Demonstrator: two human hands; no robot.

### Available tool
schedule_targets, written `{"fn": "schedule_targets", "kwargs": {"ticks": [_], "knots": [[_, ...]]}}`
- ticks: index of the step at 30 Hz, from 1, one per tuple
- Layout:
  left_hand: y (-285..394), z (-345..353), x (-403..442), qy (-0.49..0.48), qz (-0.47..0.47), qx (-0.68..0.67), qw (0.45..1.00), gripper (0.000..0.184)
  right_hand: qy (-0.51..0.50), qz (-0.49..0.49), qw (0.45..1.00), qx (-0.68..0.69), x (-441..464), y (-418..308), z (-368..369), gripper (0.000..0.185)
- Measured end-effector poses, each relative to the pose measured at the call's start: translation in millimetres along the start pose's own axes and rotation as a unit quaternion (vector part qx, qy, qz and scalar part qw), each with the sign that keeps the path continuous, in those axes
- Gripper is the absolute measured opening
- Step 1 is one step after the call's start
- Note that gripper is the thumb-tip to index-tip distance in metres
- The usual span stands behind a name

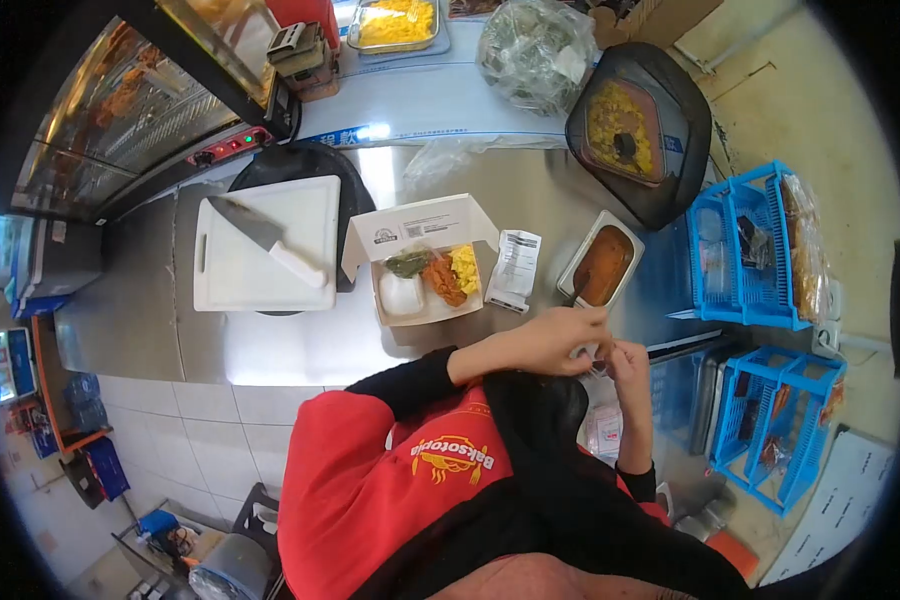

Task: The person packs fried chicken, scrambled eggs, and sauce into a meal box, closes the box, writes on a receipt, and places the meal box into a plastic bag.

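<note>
My left hand (560, 338) and my right hand (627, 362) meet just in front of the sauce container, fingers closed and pinched together. Between them is a small pale or clear item, too hidden to name. Beyond the hands, a metal container (618, 240) holds reddish-brown sauce (604, 266), with a utensil handle at its near side. To the left sits an open white meal box (425, 218) holding a white rice mound (402, 294), green leaves (408, 263), reddish fried food (443, 280) and yellow egg-like pieces (464, 268). A printed receipt (516, 265) lies beside the box.
A knife (260, 232) rests on a white cutting board (315, 215) at left. Behind stand a heated display case (140, 120), a yellow food tray (395, 25), bagged greens (537, 55) and a lidded container (625, 130). Blue baskets (750, 245) stand at right.
</note>
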State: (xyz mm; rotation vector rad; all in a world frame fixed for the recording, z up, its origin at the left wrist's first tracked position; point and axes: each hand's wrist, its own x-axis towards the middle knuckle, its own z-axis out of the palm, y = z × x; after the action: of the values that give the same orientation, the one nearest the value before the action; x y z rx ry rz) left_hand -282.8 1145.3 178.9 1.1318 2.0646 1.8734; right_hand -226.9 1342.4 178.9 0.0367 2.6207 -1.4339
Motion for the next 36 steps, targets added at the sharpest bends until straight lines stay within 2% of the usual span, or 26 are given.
{"fn": "schedule_targets", "kwargs": {"ticks": [2, 3, 5, 6, 8, 9, 10, 11, 12, 13, 14, 15, 16, 17, 18, 20, 21, 23, 25, 26, 28, 29, 30, 32, 34, 36], "knots": [[3, -2, 3, -0.09, 0.091, 0.066, 0.99, 0.015, -0.134, 0.174, 0.965, 0.142, 1, -3, -12, 0.019], [1, 0, 4, -0.088, 0.091, 0.065, 0.99, 0.015, -0.136, 0.175, 0.965, 0.14, 0, -5, -8, 0.019], [-1, 5, 6, 0.0, 0.174, 0.019, 0.985, 0.015, 0.024, 0.176, 0.935, 0.307, -4, -17, 11, 0.023], [-1, 0, 7, 0.0, 0.174, 0.019, 0.985, 0.015, 0.025, 0.176, 0.935, 0.306, -3, -29, 22, 0.023], [1, -16, 7, -0.06, 0.027, -0.086, 0.994, 0.017, 0.187, 0.059, 0.92, 0.34, 0, -53, 35, 0.021], [-3, -20, 6, -0.084, -0.038, -0.148, 0.985, 0.019, 0.187, 0.058, 0.92, 0.341, -2, -42, 29, 0.021], [-8, -19, 5, -0.085, -0.038, -0.147, 0.985, 0.019, 0.084, -0.041, 0.975, 0.204, -7, -22, 18, 0.018], [-14, -17, 4, -0.093, -0.056, -0.226, 0.968, 0.02, -0.02, -0.138, 0.989, 0.058, -9, -15, 10, 0.017], [-19, -15, 3, -0.101, -0.074, -0.304, 0.944, 0.02, -0.017, -0.138, 0.989, 0.059, -10, -11, 6, 0.017], [-23, -15, 3, -0.168, -0.145, -0.372, 0.901, 0.02, -0.131, -0.047, 0.976, 0.165, -10, -10, 2, 0.018], [-25, -14, 5, -0.173, -0.145, -0.372, 0.901, 0.02, -0.24, 0.044, 0.933, 0.266, -9, -13, -1, 0.021], [-27, -10, 8, -0.211, -0.14, -0.377, 0.891, 0.021, -0.251, -0.091, 0.955, 0.127, -3, -23, 6, 0.023], [-29, -7, 12, -0.252, -0.135, -0.381, 0.879, 0.021, -0.241, -0.088, 0.958, 0.13, 2, -34, 12, 0.023], [-34, -7, 17, -0.289, -0.081, -0.296, 0.907, 0.018, -0.267, -0.156, 0.951, 0.029, 6, -43, 14, 0.024], [-36, -5, 18, -0.308, -0.077, -0.299, 0.9, 0.018, -0.286, -0.217, 0.93, -0.075, 7, -47, 11, 0.026], [-37, -7, 19, -0.171, 0.091, -0.088, 0.977, 0.032, -0.232, -0.207, 0.937, -0.157, 7, -18, 15, 0.027], [-35, -7, 13, -0.189, 0.1, -0.097, 0.972, 0.032, -0.259, -0.202, 0.917, -0.226, 9, -15, 19, 0.027], [-29, -12, -7, -0.349, -0.161, -0.075, 0.92, 0.06, -0.276, -0.185, 0.896, -0.294, 7, -20, 23, 0.027], [-43, -16, -15, -0.415, -0.26, 0.0, 0.872, 0.068, -0.27, -0.232, 0.913, -0.198, 9, -28, 25, 0.029], [-56, -26, -24, -0.375, -0.261, -0.007, 0.889, 0.06, -0.265, -0.23, 0.915, -0.198, 10, -21, 23, 0.029], [-64, -58, -37, -0.279, -0.279, -0.014, 0.919, 0.047, -0.087, -0.246, 0.961, -0.094, 18, -4, 24, 0.037], [-63, -77, -39, -0.223, -0.296, -0.014, 0.929, 0.042, -0.045, -0.151, 0.979, -0.13, 22, -12, 20, 0.035], [-61, -95, -40, -0.169, -0.328, -0.031, 0.929, 0.04, -0.049, -0.151, 0.979, -0.124, 28, -6, 25, 0.035], [-58, -123, -46, -0.103, -0.367, -0.043, 0.923, 0.039, 0.057, -0.194, 0.947, -0.25, 42, 19, 42, 0.026], [-54, -141, -55, 0.044, -0.298, -0.409, 0.862, 0.043, 0.067, -0.215, 0.943, -0.244, 61, 54, 57, 0.026], [-33, -151, -57, 0.067, -0.263, -0.39, 0.88, 0.047, 0.082, -0.231, 0.939, -0.241, 78, 59, 52, 0.026]]}}
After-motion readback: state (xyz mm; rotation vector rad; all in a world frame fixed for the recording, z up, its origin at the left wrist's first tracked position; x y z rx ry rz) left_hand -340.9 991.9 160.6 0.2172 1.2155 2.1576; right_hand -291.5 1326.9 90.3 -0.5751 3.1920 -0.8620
